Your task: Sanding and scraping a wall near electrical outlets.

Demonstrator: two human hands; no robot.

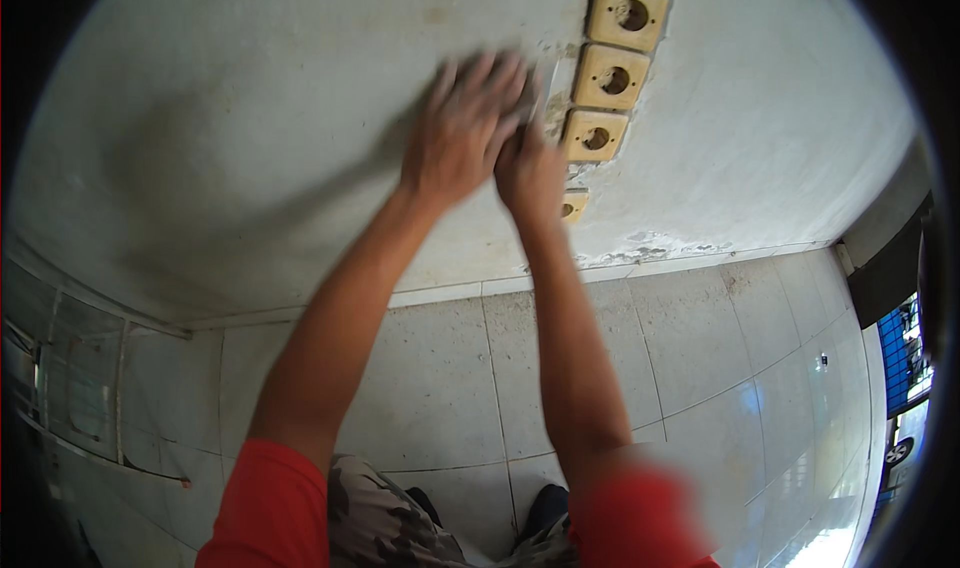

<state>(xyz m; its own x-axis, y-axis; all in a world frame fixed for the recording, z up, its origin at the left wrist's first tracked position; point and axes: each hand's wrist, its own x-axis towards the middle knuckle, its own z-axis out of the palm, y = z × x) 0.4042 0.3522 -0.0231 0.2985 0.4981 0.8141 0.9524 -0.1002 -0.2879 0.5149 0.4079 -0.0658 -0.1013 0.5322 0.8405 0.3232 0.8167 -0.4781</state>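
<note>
Both of my hands are up against a pale painted wall (300, 102), left of a column of yellowed electrical sockets (602, 78). My right hand (531, 178) is closed around a flat tool (532, 99), seemingly a scraper, whose thin edge lies near the wall. Blur hides its exact shape. Beside it, my left hand (459, 144) has its fingers spread and pointing up the wall. The fingertips are blurred, and I cannot tell whether they press on the tool or only on the wall. Rough, bare patches (556, 106) show between the tool and the sockets.
Peeling paint (645, 249) runs above the white skirting (442, 293). Grit is scattered over the tiled floor (427, 388). A glass-panelled frame (82, 373) stands at the left. On the right, an opening shows a blue grille (896, 358) and a vehicle wheel (898, 452) outside.
</note>
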